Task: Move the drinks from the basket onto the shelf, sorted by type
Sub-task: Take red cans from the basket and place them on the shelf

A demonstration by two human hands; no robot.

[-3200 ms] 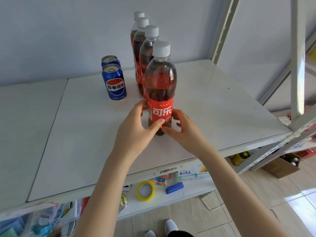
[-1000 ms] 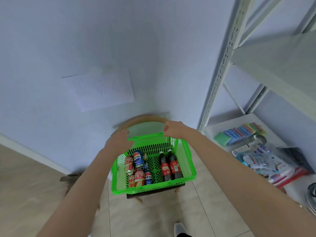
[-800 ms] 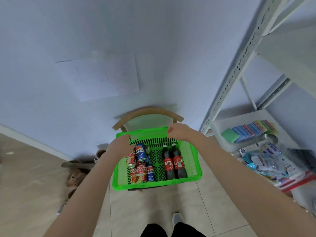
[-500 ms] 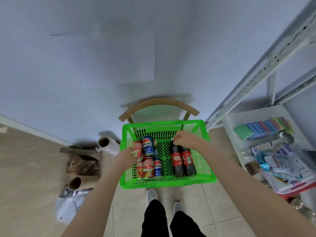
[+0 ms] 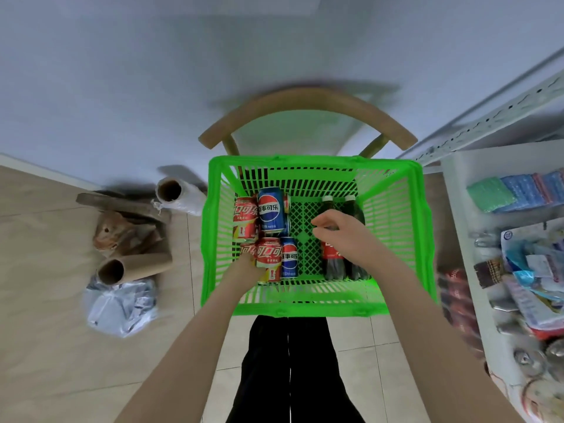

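The green plastic basket (image 5: 305, 309) stands below me on a wooden chair. Red cola cans (image 5: 245, 218) and blue Pepsi cans (image 5: 270, 209) lie in a heap in its left half. Two dark cola bottles (image 5: 334, 264) with red labels lie side by side in its right half, caps pointing away from me. My left hand (image 5: 244, 268) reaches into the front left corner and touches a red can (image 5: 268, 254); its fingers are hidden behind the cans. My right hand (image 5: 341, 233) hovers over the left bottle's shoulder with loosely curled fingers, and no grip shows.
The chair's curved back (image 5: 305, 102) stands against the wall behind the basket. Cardboard tubes (image 5: 134, 267), a roll of film (image 5: 177, 193), a silver bag (image 5: 119, 306) and an orange cat (image 5: 113, 233) are on the floor at left. The low shelf (image 5: 457, 190) with sponges and packets is at right.
I turned from the shelf, where I set down a cola bottle, to the basket. Both hands dropped from its far rim into it, left to the cans, right over the bottles.
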